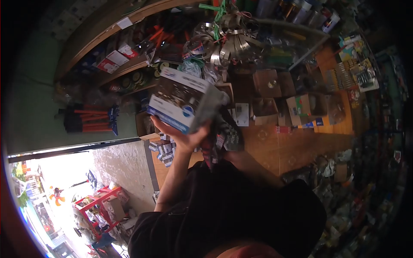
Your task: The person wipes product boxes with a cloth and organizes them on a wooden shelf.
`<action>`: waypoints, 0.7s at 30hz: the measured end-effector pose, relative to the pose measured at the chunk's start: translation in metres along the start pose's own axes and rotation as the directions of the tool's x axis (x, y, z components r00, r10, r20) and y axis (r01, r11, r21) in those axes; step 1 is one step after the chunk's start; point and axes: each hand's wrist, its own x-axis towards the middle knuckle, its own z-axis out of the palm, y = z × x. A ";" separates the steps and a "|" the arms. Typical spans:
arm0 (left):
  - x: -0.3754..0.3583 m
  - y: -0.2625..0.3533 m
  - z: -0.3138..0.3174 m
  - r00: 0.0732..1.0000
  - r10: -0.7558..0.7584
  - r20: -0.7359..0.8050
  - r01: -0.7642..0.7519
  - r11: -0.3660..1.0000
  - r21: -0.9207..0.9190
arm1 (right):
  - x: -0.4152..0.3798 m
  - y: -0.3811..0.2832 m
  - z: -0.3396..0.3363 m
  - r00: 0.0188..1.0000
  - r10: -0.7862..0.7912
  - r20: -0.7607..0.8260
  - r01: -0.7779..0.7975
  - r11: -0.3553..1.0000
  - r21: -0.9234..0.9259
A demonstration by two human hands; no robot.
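Note:
A white and blue printed cardboard box (178, 96) is raised in front of the shelves, tilted and slightly blurred. My left hand (185, 136) supports it from below, thumb and fingers against its lower edge. Close to the box's lower right lie dark printed packages (230, 137), partly covered by it. My right forearm reaches toward these packages. The right hand itself is hidden there, so its fingers and anything in them cannot be made out.
Wooden shelves (124, 26) with boxed goods run overhead. Metal clamp bands (236, 45) hang ahead. Open cardboard boxes (263, 109) stand on the wooden floor (258, 150). Small boxes (164, 152) are piled left of my forearm. Orange-handled tools (92, 119) hang left, above a bright doorway.

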 end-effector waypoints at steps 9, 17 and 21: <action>-0.057 0.034 0.007 0.939 -0.224 0.260 0.281 0.936 -0.211 | -0.021 -0.056 -0.003 0.770 -0.314 -0.555 0.248 0.949 -0.193; -0.026 0.024 0.100 0.985 -0.172 -0.009 0.172 0.985 -0.014 | -0.063 -0.070 -0.027 0.783 -0.207 -0.587 0.206 0.976 -0.069; -0.036 -0.021 0.133 0.900 -0.391 0.195 0.333 0.903 0.272 | -0.097 -0.114 -0.030 0.513 -0.276 -0.813 -0.149 0.904 -0.401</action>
